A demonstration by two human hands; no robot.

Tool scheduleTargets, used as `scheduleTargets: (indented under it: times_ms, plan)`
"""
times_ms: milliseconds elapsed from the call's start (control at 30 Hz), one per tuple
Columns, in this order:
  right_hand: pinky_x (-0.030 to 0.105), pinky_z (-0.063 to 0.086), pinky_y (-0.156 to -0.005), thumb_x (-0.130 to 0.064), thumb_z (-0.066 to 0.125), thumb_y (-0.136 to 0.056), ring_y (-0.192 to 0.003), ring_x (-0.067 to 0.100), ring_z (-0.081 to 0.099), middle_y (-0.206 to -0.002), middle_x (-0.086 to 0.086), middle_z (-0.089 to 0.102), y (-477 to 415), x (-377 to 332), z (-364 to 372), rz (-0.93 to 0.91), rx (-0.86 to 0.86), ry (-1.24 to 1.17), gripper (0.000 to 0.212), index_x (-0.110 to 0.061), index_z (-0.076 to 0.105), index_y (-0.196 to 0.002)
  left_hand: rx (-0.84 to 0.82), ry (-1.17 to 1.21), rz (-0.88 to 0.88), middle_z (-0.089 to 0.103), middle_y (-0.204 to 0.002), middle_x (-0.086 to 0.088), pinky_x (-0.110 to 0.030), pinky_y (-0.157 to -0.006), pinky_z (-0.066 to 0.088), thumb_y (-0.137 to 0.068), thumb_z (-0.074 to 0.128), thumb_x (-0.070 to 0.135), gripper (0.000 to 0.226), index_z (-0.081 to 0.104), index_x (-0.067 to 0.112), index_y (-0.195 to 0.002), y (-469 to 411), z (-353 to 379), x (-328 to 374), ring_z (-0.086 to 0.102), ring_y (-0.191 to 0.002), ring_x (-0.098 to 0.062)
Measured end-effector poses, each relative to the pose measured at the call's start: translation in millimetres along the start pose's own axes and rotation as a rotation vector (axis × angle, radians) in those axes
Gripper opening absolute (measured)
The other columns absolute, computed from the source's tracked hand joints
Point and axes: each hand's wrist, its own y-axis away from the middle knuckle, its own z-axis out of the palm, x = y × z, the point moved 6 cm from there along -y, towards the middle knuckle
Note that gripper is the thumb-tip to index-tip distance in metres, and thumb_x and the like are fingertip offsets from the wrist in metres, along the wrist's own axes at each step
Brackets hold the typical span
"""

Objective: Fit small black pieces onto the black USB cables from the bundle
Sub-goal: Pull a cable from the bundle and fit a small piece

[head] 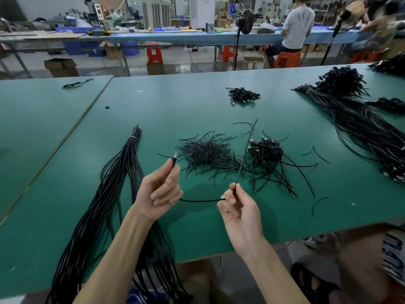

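One view only: a wide-angle camera worn on the person's head, facing forward and down over the green table (175,106). The left hand (161,189) and right hand (237,207) sit close below the lens, mid-frame — the workshop beyond the table's far edge lies well off.

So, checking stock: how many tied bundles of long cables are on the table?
2: the left bundle beside the left hand, the right bundle at the right of the table. More may be off frame.
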Motion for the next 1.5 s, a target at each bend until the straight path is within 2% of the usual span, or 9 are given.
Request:
scheduleTargets:
  times_ms: [167, 300, 500, 600, 733, 933, 1133, 1333, 1500]
  plan:
    - [0.026, 0.045, -0.058, -0.020, 0.041, -0.111, -0.062, 0.015, 0.054, -0.081, 0.008, 0.062, -1.6, -1.5, -0.4, -0.036, 0.024, -0.070, 0.024, -0.010, 0.057, -0.095, -0.008, -0.217, -0.072, 0.034, -0.039, 0.007, -0.024, -0.041, 0.020, -0.111, 0.043, 0.028, 0.042, 0.058, 0.010, -0.076, 3.5, 0.0, -7.3, 0.026, -0.031, -0.010]
    - [0.030, 0.048, -0.075, -0.028, 0.039, -0.111, -0.089, 0.020, 0.073, -0.099, 0.010, 0.075, -1.1, -3.6, 1.4, -0.108, 0.028, 0.015, 0.027, -0.014, 0.057, -0.097, 0.053, -0.287, -0.069, 0.032, -0.037, 0.008, -0.022, -0.044, 0.026, -0.109, 0.046, 0.032, 0.044, 0.056, 0.012, -0.072, 3.7, -4.1, -6.6, 0.025, -0.032, -0.010]
    - [0.031, 0.051, -0.082, -0.033, 0.051, -0.102, -0.099, 0.021, 0.074, -0.103, 0.010, 0.075, 0.3, -6.1, 6.9, -0.129, -0.004, 0.060, 0.023, -0.013, 0.059, -0.094, 0.235, -1.130, -0.220, 0.056, -0.046, -0.006, -0.024, -0.044, 0.037, -0.104, 0.053, 0.049, 0.049, 0.069, 0.012, -0.077, -4.5, -11.6, -30.4, 0.042, -0.036, -0.020]
    - [0.033, 0.049, -0.088, -0.029, 0.039, -0.110, -0.106, 0.023, 0.073, -0.110, 0.012, 0.075, 0.5, -4.8, 7.2, -0.082, -0.025, 0.040, 0.028, -0.014, 0.055, -0.092, 0.318, -1.419, -0.049, 0.071, -0.065, -0.002, -0.029, -0.058, 0.051, -0.105, 0.056, 0.036, 0.035, 0.068, 0.014, -0.079, -10.6, -6.5, -30.3, 0.064, -0.052, -0.019]
    - [0.031, 0.056, -0.085, -0.029, 0.034, -0.112, -0.109, 0.024, 0.073, -0.126, 0.016, 0.072, 1.4, -0.5, 11.7, -0.024, -0.095, 0.067, 0.030, -0.011, 0.054, -0.100, 0.436, -1.801, 0.192, 0.067, -0.082, 0.002, -0.039, -0.072, 0.052, -0.105, 0.055, 0.030, 0.028, 0.066, 0.008, -0.092, -10.3, 0.5, -19.9, 0.061, -0.076, -0.016]
    - [0.028, 0.054, -0.075, -0.030, 0.036, -0.112, -0.084, 0.018, 0.072, -0.131, 0.016, 0.069, 3.4, 1.8, 14.6, 0.025, -0.147, 0.097, 0.026, -0.014, 0.052, -0.102, 0.481, -1.793, 0.210, 0.069, -0.132, 0.000, -0.035, -0.107, 0.049, -0.104, 0.050, 0.035, 0.039, 0.070, 0.010, -0.126, -7.7, 1.5, -19.5, 0.058, -0.132, -0.011]
    - [0.030, 0.050, -0.076, -0.027, 0.047, -0.106, -0.087, 0.016, 0.069, -0.127, 0.015, 0.071, 5.3, 0.6, 15.0, -0.022, -0.104, 0.159, 0.021, -0.011, 0.060, -0.102, 0.572, -1.819, 0.252, 0.064, -0.137, 0.002, -0.005, -0.113, 0.024, -0.102, 0.043, 0.043, 0.049, 0.071, 0.009, -0.124, -6.7, 0.1, -14.6, 0.040, -0.133, 0.012]
    - [0.031, 0.055, -0.079, -0.017, 0.054, -0.103, -0.099, 0.020, 0.071, -0.119, 0.014, 0.074, 3.3, 1.8, 12.8, -0.055, -0.069, 0.200, 0.022, -0.004, 0.072, -0.101, 0.620, -1.788, 0.260, 0.065, -0.138, 0.001, -0.027, -0.123, 0.028, -0.104, 0.040, 0.045, 0.051, 0.071, 0.012, -0.127, -5.6, -2.0, -10.5, 0.043, -0.143, -0.006]
    - [0.027, 0.060, -0.075, -0.018, 0.059, -0.095, -0.090, 0.020, 0.073, -0.109, 0.017, 0.075, 3.9, 1.7, 14.4, -0.022, -0.125, 0.145, 0.024, -0.002, 0.076, -0.101, 0.579, -1.670, 0.212, 0.062, -0.138, 0.007, -0.020, -0.123, 0.024, -0.103, 0.039, 0.045, 0.049, 0.075, 0.014, -0.119, -6.2, -4.0, -13.0, 0.030, -0.144, 0.000]
